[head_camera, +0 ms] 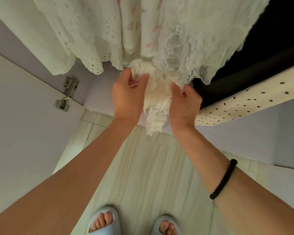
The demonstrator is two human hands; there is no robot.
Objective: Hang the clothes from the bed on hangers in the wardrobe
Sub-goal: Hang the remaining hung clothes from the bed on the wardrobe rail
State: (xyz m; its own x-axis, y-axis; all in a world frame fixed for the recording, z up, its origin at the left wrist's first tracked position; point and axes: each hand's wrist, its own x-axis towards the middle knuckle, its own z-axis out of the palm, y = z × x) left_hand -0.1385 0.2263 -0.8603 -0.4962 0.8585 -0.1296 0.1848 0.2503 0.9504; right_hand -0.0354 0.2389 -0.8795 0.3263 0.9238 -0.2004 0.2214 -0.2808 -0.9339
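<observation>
A white lace garment (pixel 190 53) hangs in the wardrobe, its lower end bunched between my hands. My left hand (pixel 127 94) grips the gathered lace at its upper left. My right hand (pixel 183 102) pinches the lace from the right, and a loose tail (pixel 155 116) droops below both hands. Left of it hang a white eyelet garment (pixel 85 39) and a pale one with small pink flowers (pixel 136 26). No hangers are visible.
The open wardrobe door (pixel 20 107) stands at left with a metal hinge (pixel 66 92). A cream dotted cloth (pixel 244 102) and a black garment (pixel 265 53) lie at right. My feet in pale blue slippers (pixel 102 221) stand on the light tiled floor (pixel 151 175).
</observation>
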